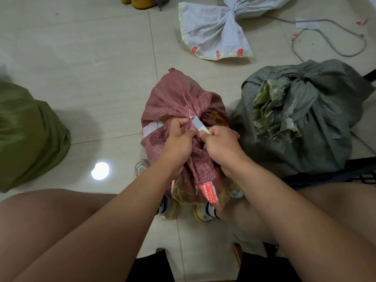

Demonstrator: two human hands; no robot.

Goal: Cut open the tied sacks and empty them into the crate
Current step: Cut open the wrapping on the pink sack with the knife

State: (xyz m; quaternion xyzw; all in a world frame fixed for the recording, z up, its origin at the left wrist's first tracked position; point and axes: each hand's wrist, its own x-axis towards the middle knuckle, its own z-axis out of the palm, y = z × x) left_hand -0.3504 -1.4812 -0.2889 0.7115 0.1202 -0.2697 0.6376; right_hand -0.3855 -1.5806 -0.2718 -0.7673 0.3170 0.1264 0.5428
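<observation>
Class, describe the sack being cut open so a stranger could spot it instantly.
Start between the person's knees on the tiled floor. The pink sack stands there, gripped by the left hand. It alone is pink mesh; neighbours are green and grey.

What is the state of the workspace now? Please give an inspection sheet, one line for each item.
Surface: pale tiled floor, with a lamp glare.
Job's things: pink sack, neck tied; grey sack and green sack tied; black crate partly seen.
Clutter: flat white sack, paper scraps.
Hands: left hand pinches the sack's tie; right hand grips a knife, blade at the tie.
Cables: grey cord on the floor.
Surroundings: yellow shoes.
</observation>
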